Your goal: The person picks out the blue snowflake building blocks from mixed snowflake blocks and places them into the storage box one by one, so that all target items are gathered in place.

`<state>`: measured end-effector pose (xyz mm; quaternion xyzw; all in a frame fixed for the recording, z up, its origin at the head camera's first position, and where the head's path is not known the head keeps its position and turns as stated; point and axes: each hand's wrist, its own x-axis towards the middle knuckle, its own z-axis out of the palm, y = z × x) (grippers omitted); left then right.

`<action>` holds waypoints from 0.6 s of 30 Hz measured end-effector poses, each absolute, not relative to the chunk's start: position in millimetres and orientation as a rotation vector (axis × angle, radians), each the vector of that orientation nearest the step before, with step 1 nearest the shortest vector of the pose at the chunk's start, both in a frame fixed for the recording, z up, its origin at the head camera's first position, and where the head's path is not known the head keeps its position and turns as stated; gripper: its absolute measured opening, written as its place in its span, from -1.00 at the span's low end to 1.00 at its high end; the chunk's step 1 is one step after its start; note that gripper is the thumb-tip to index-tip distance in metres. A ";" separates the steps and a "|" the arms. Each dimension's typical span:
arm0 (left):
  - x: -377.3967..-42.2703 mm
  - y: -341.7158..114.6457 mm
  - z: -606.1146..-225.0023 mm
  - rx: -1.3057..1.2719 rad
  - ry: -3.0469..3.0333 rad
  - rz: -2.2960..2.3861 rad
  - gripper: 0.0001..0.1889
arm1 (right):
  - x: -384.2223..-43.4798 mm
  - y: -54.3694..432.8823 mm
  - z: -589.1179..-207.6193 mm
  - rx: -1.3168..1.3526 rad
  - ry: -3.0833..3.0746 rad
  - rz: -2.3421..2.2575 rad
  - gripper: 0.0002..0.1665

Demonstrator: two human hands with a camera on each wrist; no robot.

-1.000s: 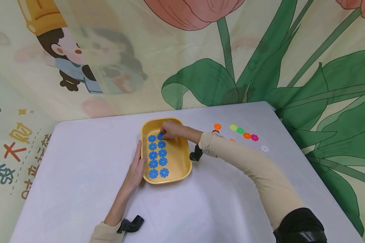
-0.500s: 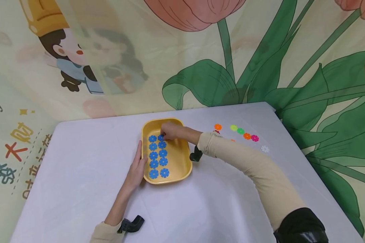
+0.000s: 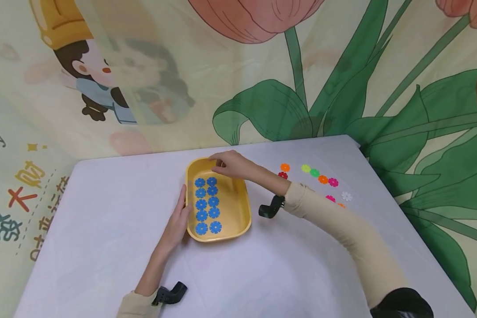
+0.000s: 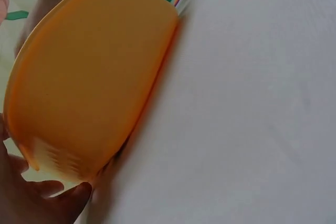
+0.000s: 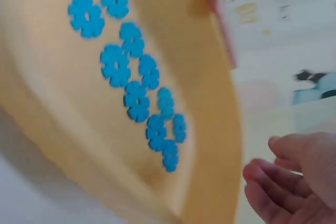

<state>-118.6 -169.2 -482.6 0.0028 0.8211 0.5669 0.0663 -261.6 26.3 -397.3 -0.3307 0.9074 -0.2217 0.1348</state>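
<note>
A yellow tray [image 3: 235, 214] lies on the white table, with two columns of blue flower-shaped plastic discs [image 3: 213, 202] in its left half. My left hand [image 3: 178, 221] holds the tray's left side; in the left wrist view its fingers [image 4: 44, 188] curl at the tray's wall and rim. Over the far end of the tray hovers my right hand [image 3: 235, 165], its fingers loosely bent and nothing between them. The right wrist view has this hand [image 5: 294, 177] beyond the tray's rim, apart from the blue discs.
Several loose flower discs lie right of the tray: an orange one [image 3: 285, 167], a red one [image 3: 283, 175], a green one [image 3: 315, 172] and a white one [image 3: 346, 196] among them. A printed curtain [image 3: 163, 79] hangs behind the white table [image 3: 123, 221].
My right hand has let go of the far blue disc of the right column and risen toward the tray's far edge, its fingers loosening. The left hand has stayed on the tray.
</note>
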 end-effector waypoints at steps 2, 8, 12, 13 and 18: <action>-118.5 -174.2 -479.0 0.028 2.529 1.690 -0.36 | -250.7 39.3 -392.6 -0.961 2.674 -0.686 -0.49; -113.6 -188.2 -459.4 0.054 2.867 1.389 -0.33 | -214.9 82.7 -394.4 -0.981 2.867 -0.681 -0.41; -105.9 -189.8 -452.7 0.077 3.035 1.091 -0.30 | -197.7 101.4 -404.8 -1.024 3.003 -0.541 -0.27; -104.3 -188.8 -452.0 0.084 3.055 1.028 -0.28 | -194.5 104.4 -407.6 -1.036 3.029 -0.502 -0.22; -101.3 -184.4 -451.5 0.125 3.098 0.839 -0.23 | -182.6 112.5 -418.1 -1.053 3.116 -0.341 -0.05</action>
